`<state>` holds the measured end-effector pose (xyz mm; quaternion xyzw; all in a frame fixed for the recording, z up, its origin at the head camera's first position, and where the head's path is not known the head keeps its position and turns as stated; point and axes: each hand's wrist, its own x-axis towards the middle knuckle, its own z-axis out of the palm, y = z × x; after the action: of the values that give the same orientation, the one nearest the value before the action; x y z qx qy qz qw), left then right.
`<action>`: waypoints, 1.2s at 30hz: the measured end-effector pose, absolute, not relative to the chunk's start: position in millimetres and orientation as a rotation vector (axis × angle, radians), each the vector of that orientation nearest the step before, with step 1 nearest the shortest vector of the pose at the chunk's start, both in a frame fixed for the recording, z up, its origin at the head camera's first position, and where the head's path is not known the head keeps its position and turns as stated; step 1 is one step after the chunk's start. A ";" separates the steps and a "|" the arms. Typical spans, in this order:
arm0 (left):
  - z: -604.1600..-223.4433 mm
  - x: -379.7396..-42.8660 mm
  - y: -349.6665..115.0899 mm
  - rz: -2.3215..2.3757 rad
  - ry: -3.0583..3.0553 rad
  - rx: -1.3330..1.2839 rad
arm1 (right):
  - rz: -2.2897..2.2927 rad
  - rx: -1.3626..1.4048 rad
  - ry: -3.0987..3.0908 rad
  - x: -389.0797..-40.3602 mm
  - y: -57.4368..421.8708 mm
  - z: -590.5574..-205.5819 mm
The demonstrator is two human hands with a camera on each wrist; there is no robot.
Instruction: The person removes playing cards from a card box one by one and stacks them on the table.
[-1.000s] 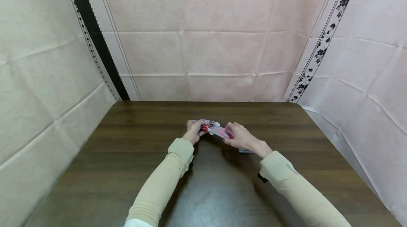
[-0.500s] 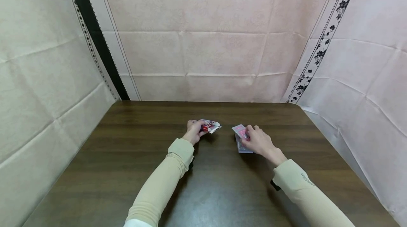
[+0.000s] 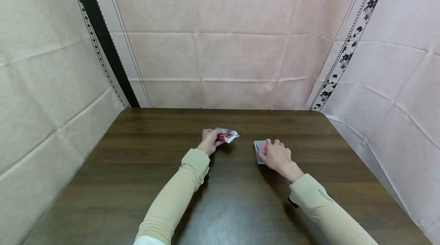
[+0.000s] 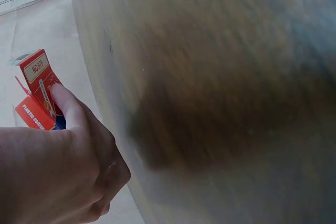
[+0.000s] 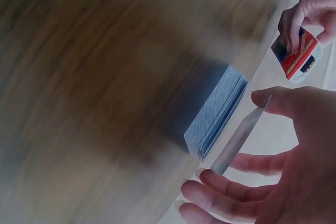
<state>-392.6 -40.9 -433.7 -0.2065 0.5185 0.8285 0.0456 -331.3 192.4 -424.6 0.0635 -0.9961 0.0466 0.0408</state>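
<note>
My left hand (image 3: 208, 142) grips a red and white playing-card box (image 3: 228, 135) above the table. The box's end flap stands open, and in the left wrist view the thumb presses along the red side of the box (image 4: 39, 74). On the right, my right hand (image 3: 276, 156) pinches a thin batch of pink-backed playing cards (image 5: 240, 139) between thumb and fingertips. These cards overlap a stack of blue-backed cards (image 5: 214, 113) lying on the table right below. The hand covers part of that stack in the head view.
The dark wooden table (image 3: 144, 184) stretches out around both hands. Pale cloth (image 3: 220, 58) hangs behind its far edge, with further cloth sheets on the left and right sides.
My right hand has drawn the pink-backed cards out of the box and carried them right, down to the blue-backed stack. My left hand stays in place with the box.
</note>
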 end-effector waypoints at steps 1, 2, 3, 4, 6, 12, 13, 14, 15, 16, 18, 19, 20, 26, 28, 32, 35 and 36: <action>-433.8 -392.6 -41.1 2.530 1.583 -0.632 | 0.131 0.196 -3.054 -331.5 191.8 -425.1; -433.8 -392.6 -41.3 2.530 1.582 -0.633 | 0.122 0.197 -3.056 -331.7 191.3 -425.3; -433.8 -392.7 -41.5 2.530 1.580 -0.634 | 0.113 0.196 -3.058 -332.0 190.9 -425.6; -433.8 -392.7 -41.7 2.532 1.581 -0.634 | 0.103 0.195 -3.057 -332.2 190.6 -425.8; -433.5 -392.7 -42.1 2.534 1.581 -0.633 | 0.091 0.191 -3.047 -332.9 190.0 -425.8; -434.4 -393.1 -42.6 2.536 1.588 -0.630 | 0.091 0.195 -2.999 -334.6 187.8 -425.4; -434.7 -393.2 -42.5 2.536 1.587 -0.630 | 0.094 0.200 -2.993 -334.7 187.1 -426.0; -434.9 -393.3 -42.4 2.536 1.585 -0.630 | 0.094 0.204 -2.991 -334.7 186.4 -427.1; -434.9 -393.3 -42.4 2.536 1.583 -0.631 | 0.092 0.206 -2.993 -334.5 185.4 -428.4; -434.8 -393.3 -42.3 2.537 1.580 -0.632 | 0.088 0.206 -2.995 -334.7 184.6 -430.3; -435.0 -393.8 -42.2 2.536 1.583 -0.633 | 0.081 0.202 -3.002 -334.8 183.2 -433.6; -435.2 -394.5 -41.9 2.539 1.585 -0.634 | 0.080 0.199 -3.006 -334.8 182.7 -434.9; -435.7 -395.5 -41.9 2.545 1.583 -0.633 | 0.079 0.194 -3.007 -335.0 182.4 -435.8; -440.1 -399.2 -44.0 2.551 1.589 -0.623 | 0.116 0.205 -3.023 -334.1 184.3 -433.1; -439.2 -397.5 -44.6 2.530 1.600 -0.632 | 0.147 0.235 -3.064 -333.4 187.4 -427.0; -435.5 -394.4 -45.3 2.508 1.609 -0.656 | 0.214 0.393 -3.143 -335.8 198.5 -409.1; -433.8 -393.1 -46.5 2.519 1.600 -0.649 | 0.211 0.572 -3.214 -341.4 205.2 -397.6; -433.4 -392.7 -46.9 2.517 1.599 -0.646 | 0.195 0.624 -3.244 -343.9 206.2 -395.1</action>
<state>-392.7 -46.9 -433.4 -0.2114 0.5235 0.8241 0.0450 -343.9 206.2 -395.1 0.1880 -0.9768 0.0587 -0.0838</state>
